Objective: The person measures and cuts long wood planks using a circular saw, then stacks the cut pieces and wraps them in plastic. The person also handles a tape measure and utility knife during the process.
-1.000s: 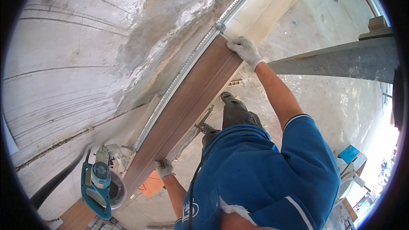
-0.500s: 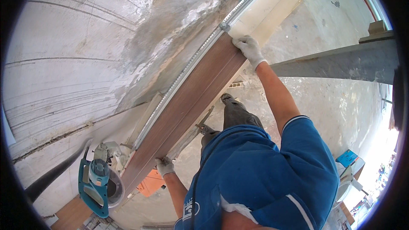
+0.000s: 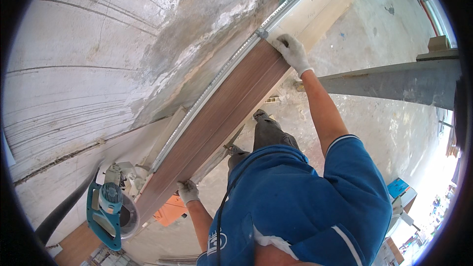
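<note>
A long brown wood-grain board (image 3: 217,113) lies slantwise on a pale bench and runs toward a teal miter saw (image 3: 111,199) at lower left. My left hand (image 3: 188,192), in a whitish glove, is closed round the board's near edge, not far from the saw. At the board's far end my gloved right hand (image 3: 293,55) has its fingers curled over the end edge; the fingertips are partly hidden. Just beside them a small grey stop block (image 3: 261,33) sits on the metal rail (image 3: 217,79) along the board's back edge.
The pale bench top (image 3: 315,15) continues past the board's end. A stained wall (image 3: 98,59) rises behind the rail. A black hose (image 3: 64,212) leads off the saw. Below the board is an orange case (image 3: 170,211). A grey beam (image 3: 389,81) juts in from the right.
My right hand has shifted slightly right at the board's end, its fingers curling more. My left hand stays on the near edge. The view has tilted a little.
</note>
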A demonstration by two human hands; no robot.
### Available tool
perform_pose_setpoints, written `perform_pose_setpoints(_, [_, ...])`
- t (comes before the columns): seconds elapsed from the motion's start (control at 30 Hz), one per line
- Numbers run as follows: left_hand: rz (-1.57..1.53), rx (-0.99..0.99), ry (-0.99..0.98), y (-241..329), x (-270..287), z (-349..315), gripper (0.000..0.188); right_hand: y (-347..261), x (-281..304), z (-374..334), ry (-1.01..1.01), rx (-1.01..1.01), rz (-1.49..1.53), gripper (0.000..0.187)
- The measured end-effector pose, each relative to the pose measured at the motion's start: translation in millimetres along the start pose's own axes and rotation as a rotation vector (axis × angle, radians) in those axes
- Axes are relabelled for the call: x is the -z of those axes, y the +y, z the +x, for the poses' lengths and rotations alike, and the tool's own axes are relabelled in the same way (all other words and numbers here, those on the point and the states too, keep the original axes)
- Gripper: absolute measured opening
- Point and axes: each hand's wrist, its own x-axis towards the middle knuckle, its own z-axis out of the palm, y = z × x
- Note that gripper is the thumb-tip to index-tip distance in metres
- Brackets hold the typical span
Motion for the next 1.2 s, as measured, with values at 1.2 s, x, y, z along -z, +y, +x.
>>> perform_pose_setpoints(1.2, [0.010, 0.084, -0.027, 14.3, 0.9, -11.3, 0.030, -17.2, -31.2, 20.5, 0.092, 0.225, -0.060, 0.031])
